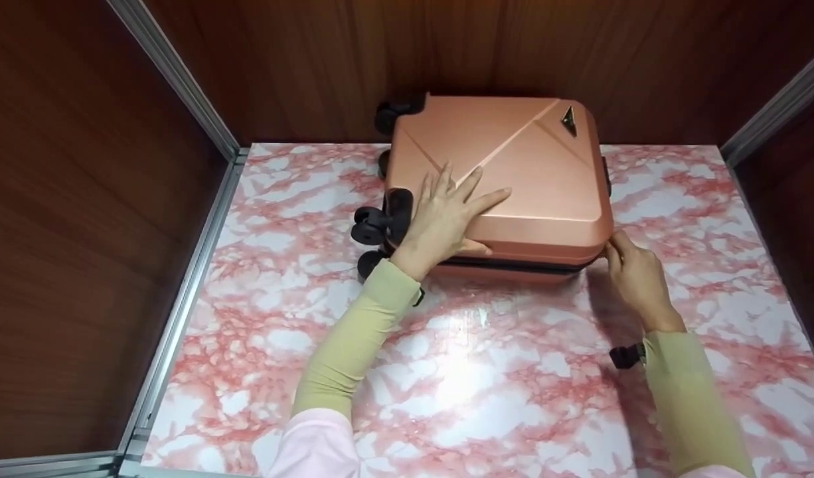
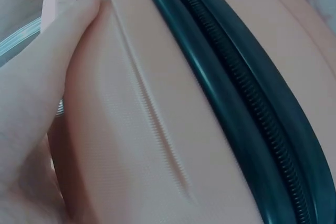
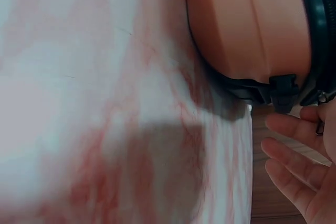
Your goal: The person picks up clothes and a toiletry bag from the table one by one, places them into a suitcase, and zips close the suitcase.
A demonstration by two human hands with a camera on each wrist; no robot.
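A rose-gold hard-shell suitcase [image 1: 513, 159] lies flat at the back of the table, black wheels [image 1: 369, 226] to the left. My left hand [image 1: 443, 212] rests on its lid near the wheel end, fingers spread and thumb over the near edge. In the left wrist view, a black-edged zipper [image 2: 236, 77] runs along the suitcase's side. At the near right corner, my right hand [image 1: 636, 272] pinches a small metal zipper pull [image 3: 319, 127], partly hidden by the fingers. A black buckle-like piece [image 3: 283, 90] sits beside those fingers in the right wrist view.
The table [image 1: 301, 345] has a red-and-white marbled top. Dark wood panels [image 1: 301, 66] stand behind it and at both sides, with metal frame rails [image 1: 188, 86] at the corners. The suitcase's far side is close to the back panel.
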